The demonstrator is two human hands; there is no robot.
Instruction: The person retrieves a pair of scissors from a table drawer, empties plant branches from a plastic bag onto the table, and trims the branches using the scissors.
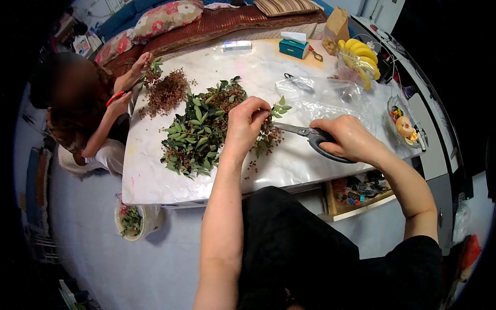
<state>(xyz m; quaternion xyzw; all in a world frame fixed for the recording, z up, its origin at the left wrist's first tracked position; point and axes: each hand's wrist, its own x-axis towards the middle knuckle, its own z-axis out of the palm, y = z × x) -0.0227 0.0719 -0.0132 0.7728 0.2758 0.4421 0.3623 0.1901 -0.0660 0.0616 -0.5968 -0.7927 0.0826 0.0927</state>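
Observation:
My left hand [247, 124] pinches a leafy sprig [279, 108] with small reddish-brown berries, held above the table. In my right hand [347, 137] are dark-handled scissors [315, 137], their blades pointing left and reaching the sprig beside my left fingertips. Whether the blades are closed on a stem I cannot tell. Under and left of my left hand lies a big pile of green leafy sprigs [199, 129] with berries among them. A few loose berries [252, 166] are scattered near the table's front edge. Farther left is a heap of cut berry clusters [168, 93].
At the left another person [85, 113] holds red-handled scissors [115, 98] and a sprig. A clear plastic bag [325, 101], tissue box [294, 48], bananas [361, 56] and fruit dish [404, 124] are on the marble-look table [155, 181]. Below are an open drawer [356, 199] and a bin [147, 222].

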